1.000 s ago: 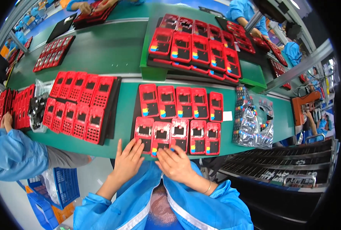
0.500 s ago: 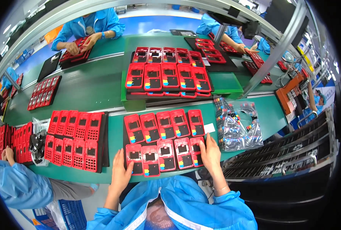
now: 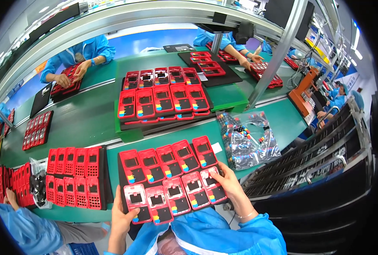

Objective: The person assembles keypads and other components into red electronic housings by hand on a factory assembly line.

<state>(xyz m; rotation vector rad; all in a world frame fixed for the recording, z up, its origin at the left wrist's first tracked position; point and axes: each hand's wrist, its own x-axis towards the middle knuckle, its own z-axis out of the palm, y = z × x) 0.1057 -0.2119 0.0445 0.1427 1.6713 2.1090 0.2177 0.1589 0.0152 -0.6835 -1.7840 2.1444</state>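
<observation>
Left grip (image 3: 122,219) part closed on the left edge of the black tray (image 3: 122,175): thumb bent in over the lower-left housing, fingers nearly straight along the tray's side. Right grip (image 3: 230,182) likewise part closed at the tray's lower-right edge, thumb lying on the end housing of the lower row, other fingers largely hidden.

Tray sits lower centre of frame, at the near edge of the green bench (image 3: 291,123); cannot tell whether it rests there or is raised. Long axis runs left to right, climbing toward the right, so the right end lies higher in frame. On it, red housings (image 3: 169,161) in two rows of five. Their long axes run up and down the frame, tops leaning left; dark windows toward the top, blue and yellow patches toward the lower ends.

Left forearm rises almost upright from the lower edge. Right forearm slants up and leftward from the lower right, thin bracelet (image 3: 247,215) at the wrist, blue sleeve (image 3: 263,233) behind it.

Near the tray's upper-right corner, a white slip (image 3: 216,147); right of that, a clear bag (image 3: 250,142) of small coloured parts. Left of frame, keypad housings (image 3: 75,178) in two rows.
</observation>
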